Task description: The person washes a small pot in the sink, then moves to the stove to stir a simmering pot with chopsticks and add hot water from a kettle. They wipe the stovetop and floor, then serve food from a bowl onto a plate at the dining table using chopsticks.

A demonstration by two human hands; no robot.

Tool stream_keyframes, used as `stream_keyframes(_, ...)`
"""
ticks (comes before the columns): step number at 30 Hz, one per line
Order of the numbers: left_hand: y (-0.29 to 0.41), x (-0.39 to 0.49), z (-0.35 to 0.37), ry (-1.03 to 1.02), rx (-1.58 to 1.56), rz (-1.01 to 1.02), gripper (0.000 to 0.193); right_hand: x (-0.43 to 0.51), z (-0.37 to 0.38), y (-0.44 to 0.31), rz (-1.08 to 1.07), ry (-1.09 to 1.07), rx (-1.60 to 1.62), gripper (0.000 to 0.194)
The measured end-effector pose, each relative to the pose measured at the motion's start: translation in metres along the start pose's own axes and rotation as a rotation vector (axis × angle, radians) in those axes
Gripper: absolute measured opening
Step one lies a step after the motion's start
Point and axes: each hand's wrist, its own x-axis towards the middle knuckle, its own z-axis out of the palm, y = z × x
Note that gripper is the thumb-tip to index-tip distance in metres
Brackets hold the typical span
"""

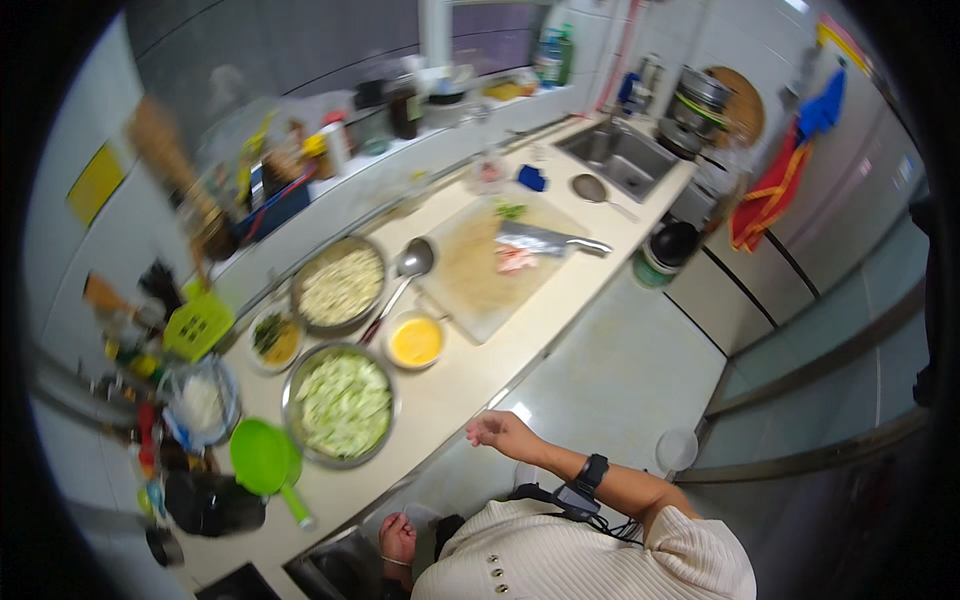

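My right hand (pixel 504 435) hovers by the counter's front edge, fingers loosely bent and apart, with nothing visible in it. Lower down, my left hand (pixel 397 537) hangs near my body with its fingers curled in; no object shows in it. On the counter before me are a steel bowl of chopped pale-green vegetable (pixel 346 405) and a small bowl of beaten egg (pixel 415 341). Behind them sit a pan of pale chopped food (pixel 341 287) and a ladle (pixel 414 259). A cleaver (pixel 544 238) lies on the cutting board (pixel 472 300), beside pink sliced food (pixel 517 259) and chopped greens (pixel 511 211).
A green plastic strainer or scoop (pixel 262 457) lies at the left, near a plate of seasonings (pixel 270 358) and a bagged bowl (pixel 201 401). Bottles and jars line the window ledge (pixel 375 161). The sink (pixel 619 161) is at the far right end, and a bin (pixel 660 262) stands below.
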Motion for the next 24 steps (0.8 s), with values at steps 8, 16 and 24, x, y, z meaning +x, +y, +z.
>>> stream_keyframes(8,-0.066,0.061,0.231,-0.354,0.383,-0.227,0.007,-0.167,-0.213,-0.011,0.002,0.723,0.218,0.016)
stream_keyframes(16,-0.137,0.121,0.412,-0.577,0.757,-0.403,0.008,-0.249,-0.287,0.021,-0.088,1.087,0.411,0.016)
stream_keyframes(24,-0.242,0.170,0.583,-0.880,1.316,-0.726,0.021,-0.313,-0.292,0.030,-0.232,1.552,0.436,0.018)
